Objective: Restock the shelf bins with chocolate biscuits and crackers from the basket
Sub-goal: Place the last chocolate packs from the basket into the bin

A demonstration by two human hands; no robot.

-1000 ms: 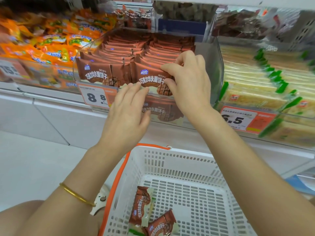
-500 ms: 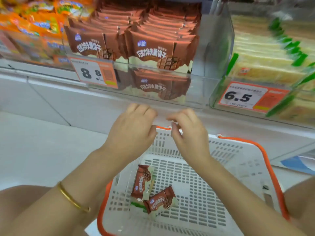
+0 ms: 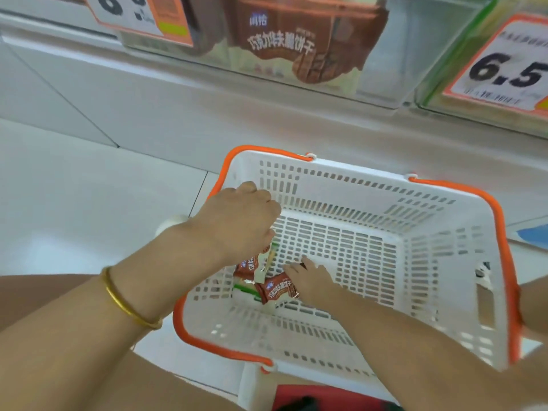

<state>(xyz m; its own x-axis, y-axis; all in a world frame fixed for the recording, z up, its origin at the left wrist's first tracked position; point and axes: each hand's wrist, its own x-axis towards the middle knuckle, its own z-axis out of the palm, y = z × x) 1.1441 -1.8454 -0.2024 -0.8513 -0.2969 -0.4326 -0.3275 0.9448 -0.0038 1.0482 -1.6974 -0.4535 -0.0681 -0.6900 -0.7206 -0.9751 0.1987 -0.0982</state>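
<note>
A white basket with orange handles [image 3: 444, 262] sits on the floor below the shelf. Two brown chocolate biscuit packs lie in its left corner, one [image 3: 252, 266] leaning upright and one [image 3: 277, 289] flat in front of it. A green strip of another pack [image 3: 243, 288] shows beneath them. My left hand [image 3: 237, 223] hangs over the upright pack with fingers curled down; its fingertips are hidden. Deep in the basket, my right hand [image 3: 311, 280] lays fairly straight fingers on the right end of the flat pack. The chocolate biscuit bin [image 3: 296, 48] is above, at the frame's top.
Price tags 8.8 [image 3: 133, 13] and 6.5 [image 3: 504, 72] hang on the bin fronts. The cracker bin [image 3: 439, 93] shows at the top right. A white shelf base [image 3: 178, 114] runs behind the basket. White floor tiles [image 3: 74, 188] lie to the left.
Both hands left the chocolate biscuit bin and dropped into the basket. The view tilted down, so the bins slid to the top edge. The right hand now touches a pack.
</note>
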